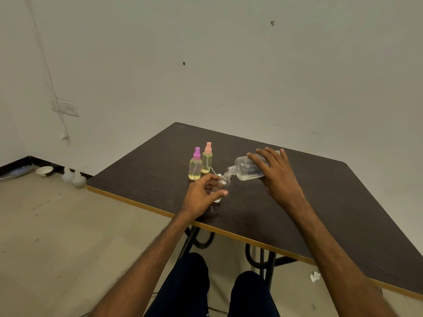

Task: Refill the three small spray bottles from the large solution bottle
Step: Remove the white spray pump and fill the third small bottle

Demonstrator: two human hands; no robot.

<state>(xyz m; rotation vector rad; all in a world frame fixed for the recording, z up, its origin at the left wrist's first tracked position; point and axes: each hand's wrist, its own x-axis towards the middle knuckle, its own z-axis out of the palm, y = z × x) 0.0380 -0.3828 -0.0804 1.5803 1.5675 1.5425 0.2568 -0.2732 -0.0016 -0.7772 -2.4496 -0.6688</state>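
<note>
Holding the small clear spray bottle in our left hand, we grip the tilted large clear solution bottle with our right hand.

One view only: wide-angle, head-worn. Faces forward and down over the worktop, which sits near and fills lower right; wall behind, floor left.

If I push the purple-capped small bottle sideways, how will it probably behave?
The purple-capped bottle is tall and slim and stands upright on the table, so a push near the cap would likely tip it. It looks almost full of yellowish liquid, so probably fairly heavy for its size. It stands close to the pink-capped bottle and might knock it.
</note>
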